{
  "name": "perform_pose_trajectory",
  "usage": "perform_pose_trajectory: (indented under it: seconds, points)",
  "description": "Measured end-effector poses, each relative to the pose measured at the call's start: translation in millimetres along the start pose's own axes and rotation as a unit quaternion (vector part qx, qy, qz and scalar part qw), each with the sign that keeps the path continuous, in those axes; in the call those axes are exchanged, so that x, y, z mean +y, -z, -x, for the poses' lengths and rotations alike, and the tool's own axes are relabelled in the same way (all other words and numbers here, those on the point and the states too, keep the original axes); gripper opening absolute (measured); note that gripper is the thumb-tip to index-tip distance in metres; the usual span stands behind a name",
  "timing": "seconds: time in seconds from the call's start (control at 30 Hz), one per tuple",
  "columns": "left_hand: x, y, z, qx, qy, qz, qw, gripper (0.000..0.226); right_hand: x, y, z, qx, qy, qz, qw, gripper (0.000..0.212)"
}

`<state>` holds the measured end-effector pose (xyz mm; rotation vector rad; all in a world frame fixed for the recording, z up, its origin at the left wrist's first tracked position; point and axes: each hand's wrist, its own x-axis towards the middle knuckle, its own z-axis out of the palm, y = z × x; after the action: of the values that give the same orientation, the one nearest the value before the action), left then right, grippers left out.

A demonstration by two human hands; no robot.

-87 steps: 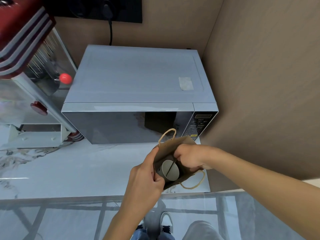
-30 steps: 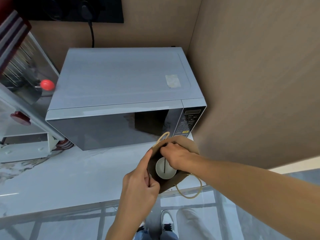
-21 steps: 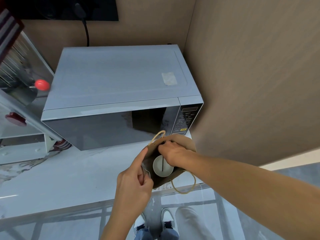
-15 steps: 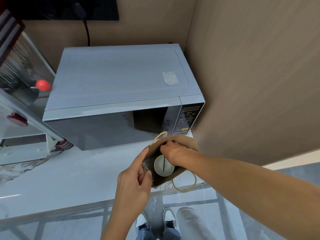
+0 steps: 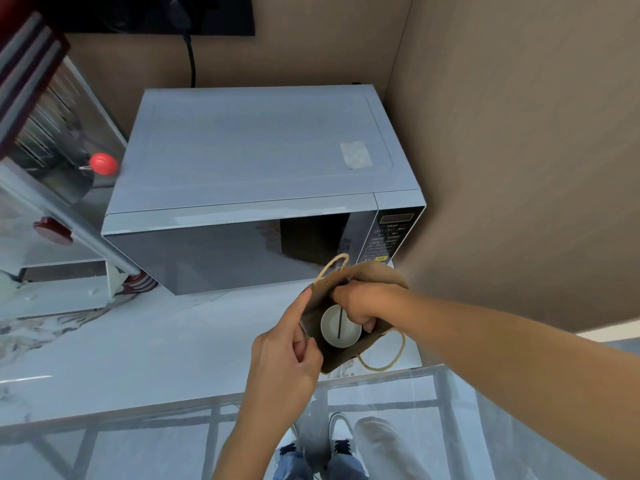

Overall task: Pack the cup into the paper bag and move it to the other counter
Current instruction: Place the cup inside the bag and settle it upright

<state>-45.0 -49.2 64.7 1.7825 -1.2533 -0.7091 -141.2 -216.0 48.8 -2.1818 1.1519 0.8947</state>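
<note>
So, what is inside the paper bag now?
A white cup with a dark straw stands in the paper bag. The right hand reaches in beside it. The cup's sides and the bag's bottom are hidden.

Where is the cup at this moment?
In the head view the cup sits inside the open paper bag, low and right of centre, in front of the microwave. The left hand and right hand hold the bag's mouth.

Matt brown paper bag, glossy marble-look counter, seemingly painted-metal microwave.
</note>
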Motion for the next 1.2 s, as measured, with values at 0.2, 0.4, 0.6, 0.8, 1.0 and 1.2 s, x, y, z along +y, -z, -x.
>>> perform_pose_trajectory:
  seconds: [0.2, 0.4, 0.6, 0.8, 1.0, 1.2]
  points:
    - [4, 3, -2, -0.015, 0.010, -0.010, 1.000, 0.074, -2, 5, -6, -0.097, -0.049, -0.052, 0.993, 0.049]
    - [7, 5, -3, -0.025, 0.015, -0.019, 0.999, 0.069, 4, 3, -6, -0.132, -0.063, -0.150, 0.978, 0.055]
    - [10, 2, -3, -0.027, 0.013, -0.024, 0.999, 0.070, 8, 10, 0, -0.116, -0.070, -0.145, 0.980, 0.061]
    - [13, 0, -7, -0.033, 0.015, -0.026, 0.999, 0.069, 1, 17, 3, -0.148, -0.046, -0.053, 0.986, 0.063]
    - [12, -1, -8, -0.034, 0.021, -0.033, 0.999, 0.069, 4, 18, 1, -0.176, -0.034, -0.078, 0.981, 0.079]
    - [12, -2, -8, -0.033, 0.021, -0.031, 0.999, 0.067, 6, 24, 8, -0.173, -0.033, -0.089, 0.980, 0.087]
